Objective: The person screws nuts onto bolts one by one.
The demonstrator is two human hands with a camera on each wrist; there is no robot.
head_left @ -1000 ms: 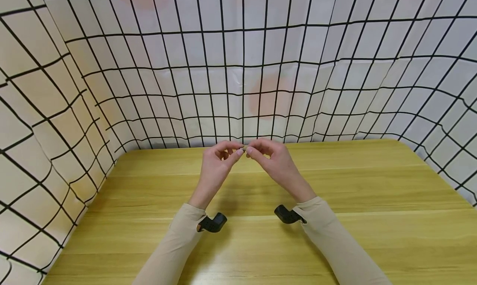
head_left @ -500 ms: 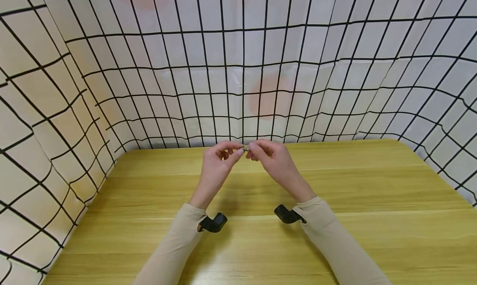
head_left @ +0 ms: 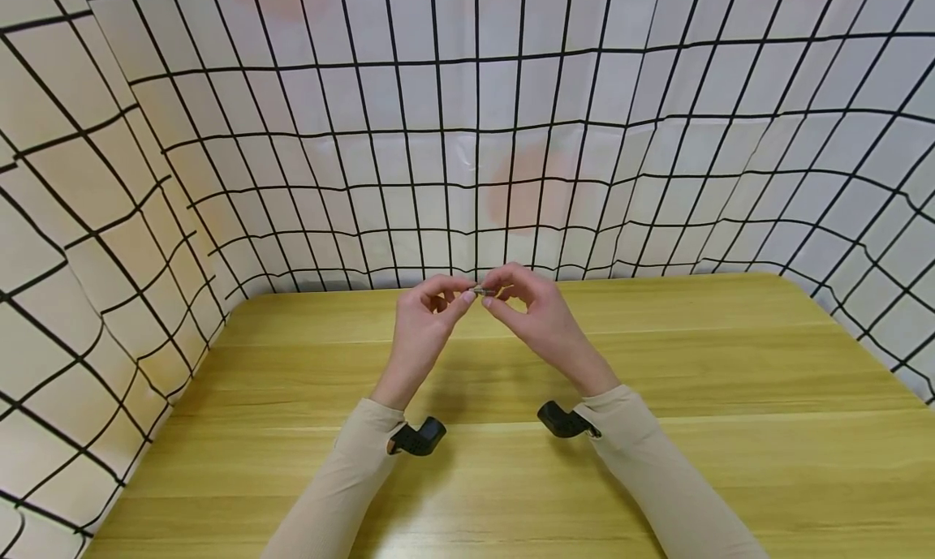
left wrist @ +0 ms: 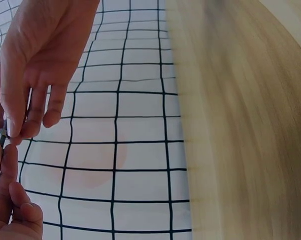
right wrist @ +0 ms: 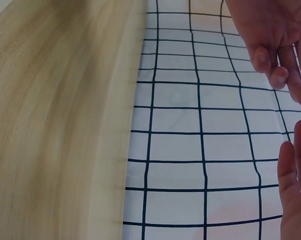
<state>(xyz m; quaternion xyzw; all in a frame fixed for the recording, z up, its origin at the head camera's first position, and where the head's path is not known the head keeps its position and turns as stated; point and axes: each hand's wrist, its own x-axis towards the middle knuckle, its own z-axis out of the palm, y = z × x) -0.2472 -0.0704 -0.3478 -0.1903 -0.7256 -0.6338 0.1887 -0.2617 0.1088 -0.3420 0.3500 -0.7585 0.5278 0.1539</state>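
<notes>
My left hand [head_left: 429,311] pinches a small, dark metal bolt [head_left: 483,291] between thumb and index finger, above the far edge of the table. Across from it, my right hand [head_left: 536,307] has its curled thumb and index fingertip at the bolt's other end. In the left wrist view a nut [left wrist: 3,132] shows on the shaft, right at the right thumb's tip. The bolt's left part is hidden by the left fingertips. In the right wrist view both hands sit at the right edge, and the bolt is out of sight.
A wooden table [head_left: 292,445] lies under both forearms. White sheeting with a black grid [head_left: 409,161] rises behind its far edge and along both sides. Black wrist cameras [head_left: 418,437] sit on both beige sleeves.
My right thumb and index finger have shifted around the bolt's end and spread further apart, showing more of the shaft. The left hand has kept its pinch almost still.
</notes>
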